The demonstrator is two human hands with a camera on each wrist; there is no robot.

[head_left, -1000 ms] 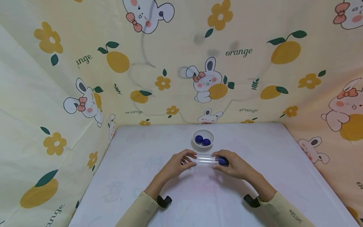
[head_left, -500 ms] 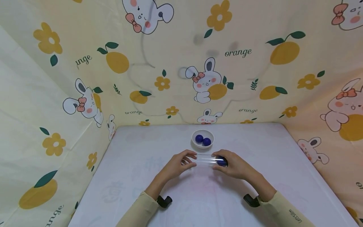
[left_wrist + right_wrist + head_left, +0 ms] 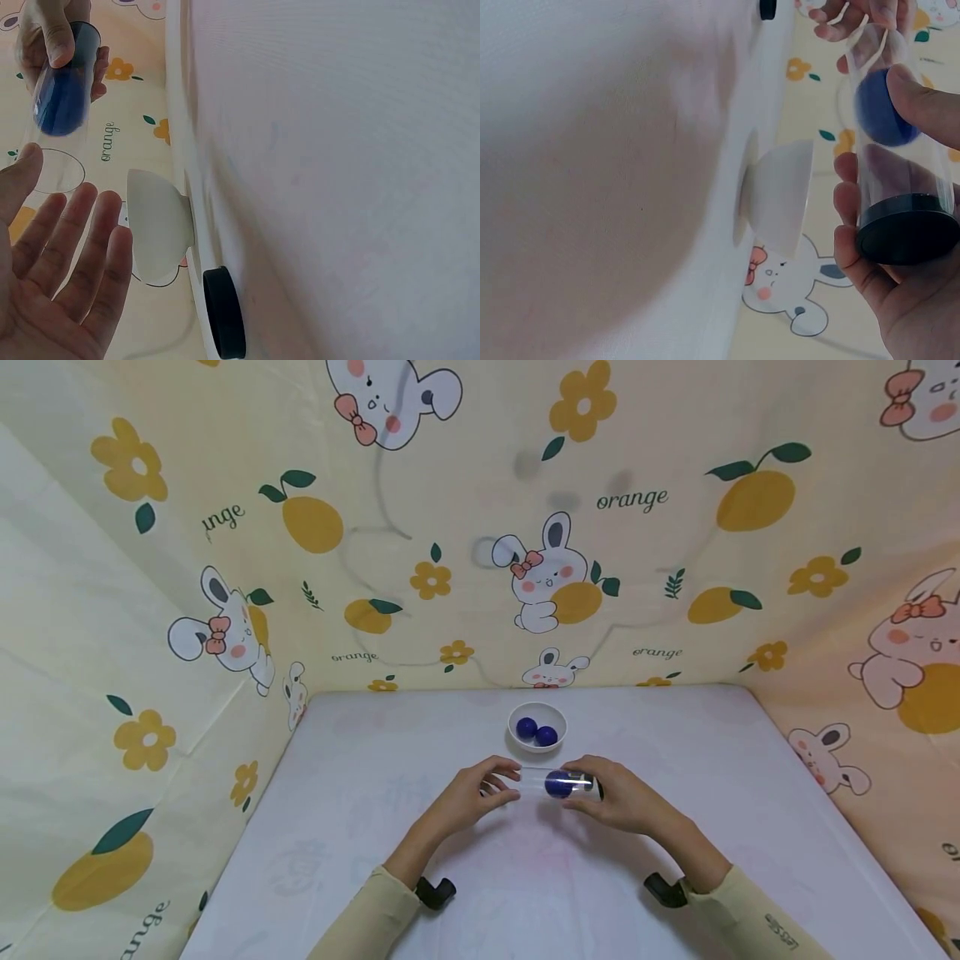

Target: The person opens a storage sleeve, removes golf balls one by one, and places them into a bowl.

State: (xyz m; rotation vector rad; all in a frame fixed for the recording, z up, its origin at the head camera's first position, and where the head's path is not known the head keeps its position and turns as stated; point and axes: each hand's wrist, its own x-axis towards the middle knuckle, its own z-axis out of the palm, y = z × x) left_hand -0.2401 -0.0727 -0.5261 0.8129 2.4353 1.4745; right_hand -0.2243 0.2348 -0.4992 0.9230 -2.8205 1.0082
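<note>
A clear tube [image 3: 534,779] lies nearly level above the table, gripped near its black-capped end by my right hand [image 3: 622,795]. Inside it is a dark blue ball [image 3: 557,784], around the tube's middle. The black cap [image 3: 907,231] shows in the right wrist view. My left hand [image 3: 465,795] is at the tube's uncapped end, thumb and fingers loosely bent around the rim; whether the fingertips touch it, I cannot tell. In the left wrist view, this hand's palm [image 3: 56,300] faces the camera and its fingers look relaxed.
Beyond the tube stands a white bowl [image 3: 537,748] with two dark blue balls [image 3: 527,727] in it. A loose black cap [image 3: 224,313] lies on the white table [image 3: 360,827], mostly hidden behind the left hand in the head view. Printed cloth [image 3: 480,468] walls the table's back and sides.
Inside the tube, the blue ball has shifted left from the capped end toward the middle. Both hands and the tube stay in about the same place.
</note>
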